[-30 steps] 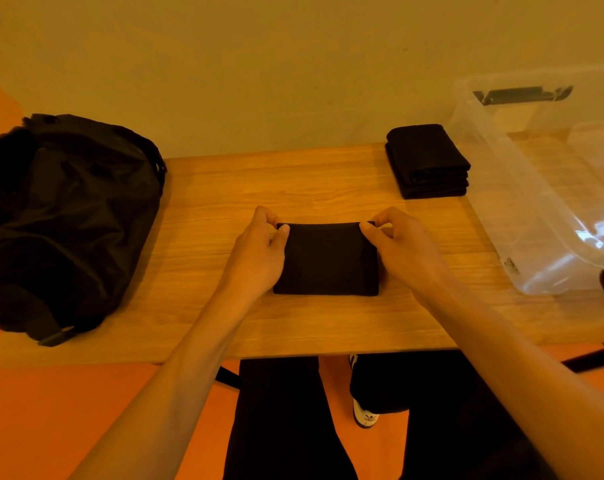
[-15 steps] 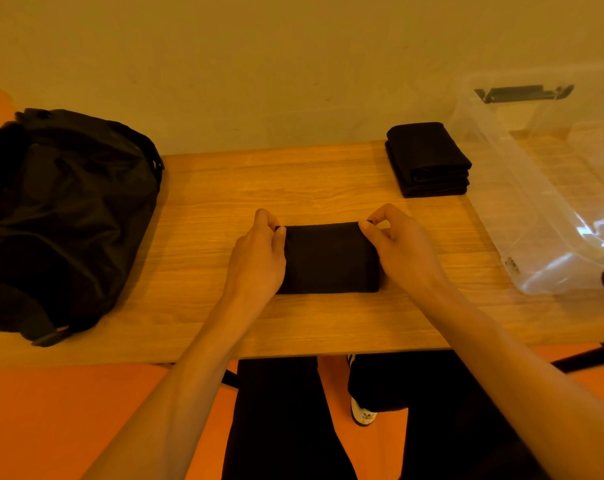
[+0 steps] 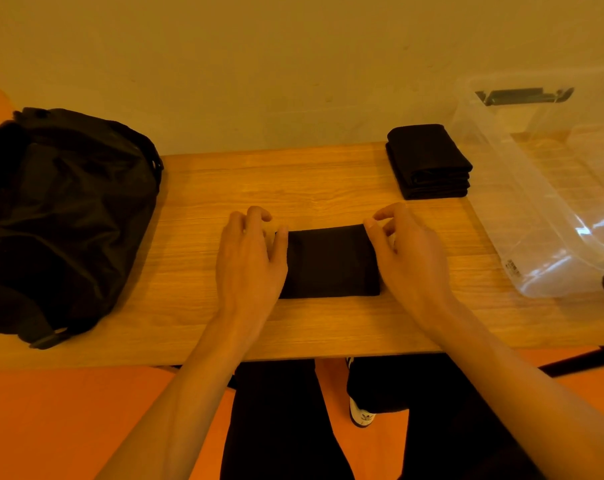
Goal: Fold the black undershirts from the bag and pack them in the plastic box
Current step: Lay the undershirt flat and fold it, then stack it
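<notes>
**Q:** Where is the shirt, and what are your hands doing?

**A:** The shirt [image 3: 331, 263] lies folded into a small dark rectangle on the tabletop [image 3: 311, 178], right in front of you. Your left hand [image 3: 248, 258] sits at its left edge and your right hand [image 3: 411, 258] at its right edge. Both hands are relaxed, with fingers loosely curled and gripping nothing. Each thumb touches a far corner of the shirt.

**Q:** How do you finish this step well?

**A:** The fold looks done, so this seems to be the final squaring. Press the corners flat and check that the side edges run straight. To lift the shirt, slide your fingers under both short edges together so the layers do not slip apart.

**Q:** Where does it go?

**A:** A stack [image 3: 428, 161] of folded shirts sits at the far right of the tabletop, just beside the clear box [image 3: 543, 188]. The box appears to hold no shirts. Match the stack's edges so the pile packs flat. The bag [image 3: 61, 216] rests at your left.
</notes>
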Action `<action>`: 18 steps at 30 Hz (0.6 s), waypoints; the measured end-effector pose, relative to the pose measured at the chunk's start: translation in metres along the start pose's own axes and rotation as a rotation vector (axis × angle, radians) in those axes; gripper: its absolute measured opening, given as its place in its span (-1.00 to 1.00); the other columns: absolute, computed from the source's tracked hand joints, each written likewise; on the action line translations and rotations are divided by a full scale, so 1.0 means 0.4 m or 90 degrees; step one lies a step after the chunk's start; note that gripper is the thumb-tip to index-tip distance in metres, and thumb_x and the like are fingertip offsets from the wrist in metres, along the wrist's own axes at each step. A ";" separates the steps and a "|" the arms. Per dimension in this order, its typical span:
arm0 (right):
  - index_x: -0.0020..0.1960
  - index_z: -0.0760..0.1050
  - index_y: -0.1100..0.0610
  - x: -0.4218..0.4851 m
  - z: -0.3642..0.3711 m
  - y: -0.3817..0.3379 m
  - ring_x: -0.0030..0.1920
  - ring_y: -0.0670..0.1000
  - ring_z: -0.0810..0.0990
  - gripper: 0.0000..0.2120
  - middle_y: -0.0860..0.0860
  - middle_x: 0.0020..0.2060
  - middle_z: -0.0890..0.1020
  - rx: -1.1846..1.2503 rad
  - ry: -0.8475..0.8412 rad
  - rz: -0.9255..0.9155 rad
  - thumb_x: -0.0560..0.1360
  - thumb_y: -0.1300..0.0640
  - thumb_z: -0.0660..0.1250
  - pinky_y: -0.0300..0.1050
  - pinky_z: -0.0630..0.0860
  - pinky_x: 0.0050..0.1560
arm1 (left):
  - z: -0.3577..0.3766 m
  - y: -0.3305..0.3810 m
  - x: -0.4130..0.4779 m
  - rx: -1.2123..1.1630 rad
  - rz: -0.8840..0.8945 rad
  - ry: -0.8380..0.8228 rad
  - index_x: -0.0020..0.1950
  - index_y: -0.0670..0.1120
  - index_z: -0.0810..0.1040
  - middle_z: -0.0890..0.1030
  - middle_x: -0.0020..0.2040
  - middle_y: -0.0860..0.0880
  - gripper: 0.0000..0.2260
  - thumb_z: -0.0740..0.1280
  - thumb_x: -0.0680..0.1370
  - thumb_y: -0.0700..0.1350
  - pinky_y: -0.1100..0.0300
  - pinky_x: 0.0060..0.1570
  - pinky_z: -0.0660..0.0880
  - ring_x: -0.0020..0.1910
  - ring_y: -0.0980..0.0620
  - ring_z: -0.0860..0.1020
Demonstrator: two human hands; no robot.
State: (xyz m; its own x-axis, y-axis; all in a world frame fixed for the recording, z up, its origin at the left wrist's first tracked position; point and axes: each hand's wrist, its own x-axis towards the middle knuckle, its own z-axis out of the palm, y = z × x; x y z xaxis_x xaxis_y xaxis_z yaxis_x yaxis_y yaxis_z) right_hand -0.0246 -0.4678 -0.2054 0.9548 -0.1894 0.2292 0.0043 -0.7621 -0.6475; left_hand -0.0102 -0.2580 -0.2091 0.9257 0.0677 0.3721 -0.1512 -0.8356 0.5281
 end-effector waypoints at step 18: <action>0.63 -0.26 0.02 -0.035 0.048 0.023 0.61 -0.11 -0.19 -0.31 -0.05 0.64 -0.14 -0.246 -0.259 -0.128 0.60 -0.27 -0.29 -0.07 -0.18 0.60 | 0.028 -0.043 0.007 0.152 0.113 -0.379 0.66 0.07 -0.17 -0.16 0.66 0.08 -0.36 -0.12 0.65 0.30 0.13 0.58 -0.24 0.61 0.13 -0.23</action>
State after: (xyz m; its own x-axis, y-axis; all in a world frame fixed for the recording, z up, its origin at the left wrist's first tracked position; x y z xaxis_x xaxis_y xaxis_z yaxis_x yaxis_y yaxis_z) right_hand -0.0322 -0.4602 -0.2286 0.9841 0.1759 -0.0265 0.1607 -0.9431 -0.2911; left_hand -0.0013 -0.2494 -0.2256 0.9377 -0.3371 -0.0836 -0.3011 -0.9090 0.2882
